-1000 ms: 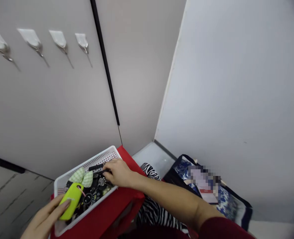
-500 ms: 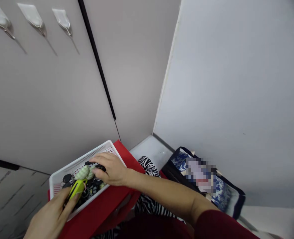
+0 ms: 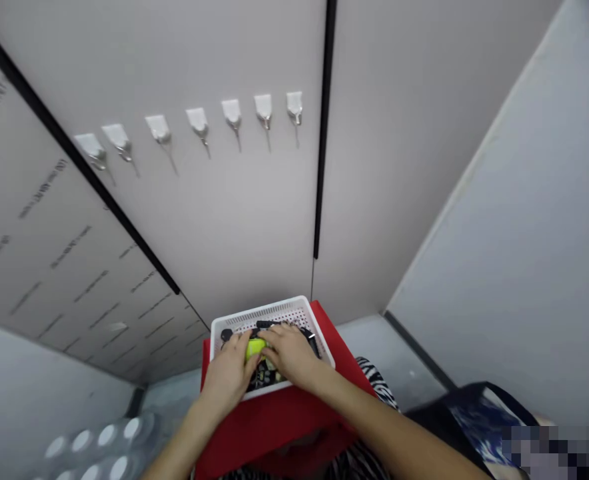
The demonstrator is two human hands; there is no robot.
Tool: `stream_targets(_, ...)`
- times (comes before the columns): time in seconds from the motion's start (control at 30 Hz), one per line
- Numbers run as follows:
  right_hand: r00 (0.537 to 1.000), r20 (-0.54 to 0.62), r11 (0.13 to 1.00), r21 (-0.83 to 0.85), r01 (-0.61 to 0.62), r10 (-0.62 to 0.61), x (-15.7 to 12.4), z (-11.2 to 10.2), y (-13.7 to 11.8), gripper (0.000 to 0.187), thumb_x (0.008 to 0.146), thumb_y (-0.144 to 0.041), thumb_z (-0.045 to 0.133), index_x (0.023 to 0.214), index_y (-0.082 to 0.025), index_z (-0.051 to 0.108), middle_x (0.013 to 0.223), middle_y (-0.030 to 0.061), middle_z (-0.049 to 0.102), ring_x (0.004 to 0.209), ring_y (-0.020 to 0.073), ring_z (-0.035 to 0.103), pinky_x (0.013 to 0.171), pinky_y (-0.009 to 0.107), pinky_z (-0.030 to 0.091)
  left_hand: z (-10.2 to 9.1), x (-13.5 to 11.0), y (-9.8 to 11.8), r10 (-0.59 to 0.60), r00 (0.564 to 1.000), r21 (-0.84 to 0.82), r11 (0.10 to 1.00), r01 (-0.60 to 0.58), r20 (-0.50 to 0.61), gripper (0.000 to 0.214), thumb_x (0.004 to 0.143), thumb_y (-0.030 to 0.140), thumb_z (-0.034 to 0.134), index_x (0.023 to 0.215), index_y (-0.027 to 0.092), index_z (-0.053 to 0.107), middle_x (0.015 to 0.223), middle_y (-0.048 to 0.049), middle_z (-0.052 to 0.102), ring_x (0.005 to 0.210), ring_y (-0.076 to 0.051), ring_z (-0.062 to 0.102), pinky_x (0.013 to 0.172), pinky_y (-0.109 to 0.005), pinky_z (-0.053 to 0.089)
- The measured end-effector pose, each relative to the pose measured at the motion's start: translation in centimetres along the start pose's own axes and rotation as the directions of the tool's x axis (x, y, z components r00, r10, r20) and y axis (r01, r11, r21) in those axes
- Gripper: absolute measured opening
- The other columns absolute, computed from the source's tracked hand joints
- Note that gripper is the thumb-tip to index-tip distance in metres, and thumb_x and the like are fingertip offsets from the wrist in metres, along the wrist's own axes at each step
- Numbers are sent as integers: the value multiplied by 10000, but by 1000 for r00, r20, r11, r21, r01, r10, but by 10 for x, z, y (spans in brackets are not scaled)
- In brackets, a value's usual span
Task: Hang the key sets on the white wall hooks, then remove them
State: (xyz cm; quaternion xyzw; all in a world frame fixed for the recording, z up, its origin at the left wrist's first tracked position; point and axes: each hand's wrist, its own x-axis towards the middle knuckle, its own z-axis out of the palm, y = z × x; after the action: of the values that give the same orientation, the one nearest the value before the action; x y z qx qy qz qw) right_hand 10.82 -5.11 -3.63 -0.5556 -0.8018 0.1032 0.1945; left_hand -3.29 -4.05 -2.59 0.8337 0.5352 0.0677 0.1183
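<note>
Evidently, the step in hand is handling a yellow-green object with both hands, inside the rim of the white basket. At the basket's left half, the left hand pinches the object between thumb and fingers; from the basket's right half, the right hand curls in at the object's other end, though whether it grips is impossible to tell. Small dark items lie in the basket below them, and a red surface is under it. Any next move seems to call for a steady left pinch, with the right fingertips clear of those items.
</note>
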Motion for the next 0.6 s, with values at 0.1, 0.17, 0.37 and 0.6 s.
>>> stream_targets(0.1,999,30,997,80,-14,12,-2,-3,3,234,714,-271,381,900,-213,509,845,42,550,804,158,460,712,264,324,2,-4,1,-37,999,-29,999,38,17,375,715,333,288,1047,178,371,989,-74,459,908,-179,427,740,-279,339)
stream_targets(0.17,999,51,990,139,-18,11,-4,-6,5,248,730,-276,346,902,-209,512,836,43,553,786,141,471,696,239,332,1,-6,0,-39,999,-58,998,40,15,349,704,327,312,1014,192,399,957,-66,467,889,-176,433,731,-270,338)
stream_targets(0.37,999,40,979,202,-29,21,-9,-8,4,285,740,-291,310,924,-212,512,851,48,566,810,139,477,709,237,335,3,-15,-4,-82,996,-179,981,74,-42,370,700,359,318,1031,214,397,993,-66,445,884,-172,438,745,-271,335)
stream_targets(0.6,1000,23,966,257,-2,-4,-21,-8,2,315,722,-309,341,986,-214,485,958,52,543,877,151,471,771,265,342,9,-32,-14,-42,993,-395,919,-5,-112,373,689,337,352,1037,212,401,1076,-60,421,970,-166,400,818,-279,317)
